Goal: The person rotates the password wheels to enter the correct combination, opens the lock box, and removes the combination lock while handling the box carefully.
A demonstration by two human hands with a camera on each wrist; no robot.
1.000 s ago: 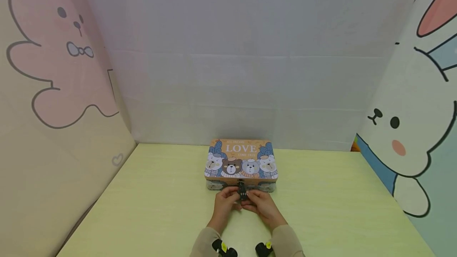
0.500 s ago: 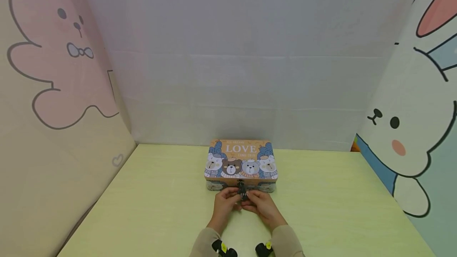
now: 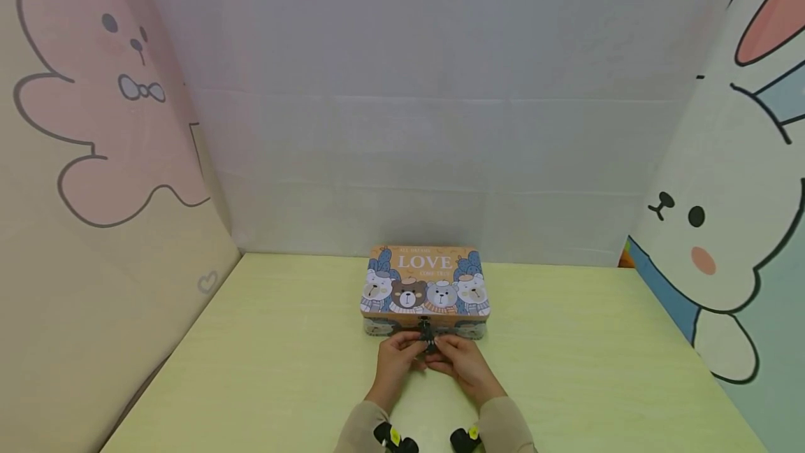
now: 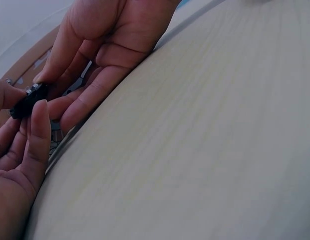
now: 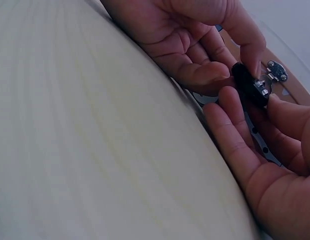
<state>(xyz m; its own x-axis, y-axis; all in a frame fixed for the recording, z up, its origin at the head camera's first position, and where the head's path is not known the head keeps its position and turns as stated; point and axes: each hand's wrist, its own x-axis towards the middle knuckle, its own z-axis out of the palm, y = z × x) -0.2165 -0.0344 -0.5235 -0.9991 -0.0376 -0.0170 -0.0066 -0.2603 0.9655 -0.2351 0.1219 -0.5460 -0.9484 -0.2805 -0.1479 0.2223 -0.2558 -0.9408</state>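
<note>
A small black combination padlock (image 3: 427,335) with silvery dials (image 5: 262,87) hangs at the front latch (image 5: 277,71) of a closed tin box (image 3: 425,282). Bears and the word LOVE decorate the lid. My left hand (image 3: 395,368) pinches the padlock from the left between thumb and fingers. From the right, my right hand (image 3: 465,368) grips its other side. In the left wrist view, the fingertips of both hands meet around the padlock (image 4: 30,102). Fingers hide part of its body and the box's lower front.
The box stands at the far edge of a pale yellow-green table (image 3: 283,355), close to a white cloth backdrop (image 3: 428,124). Side panels carry cartoon animals, a pink one (image 3: 119,124) at left and a rabbit (image 3: 711,250) at right.
Hands and box stay in nearly the same place. The left thumb has shifted slightly across the padlock, whose pale front marks show less now.
</note>
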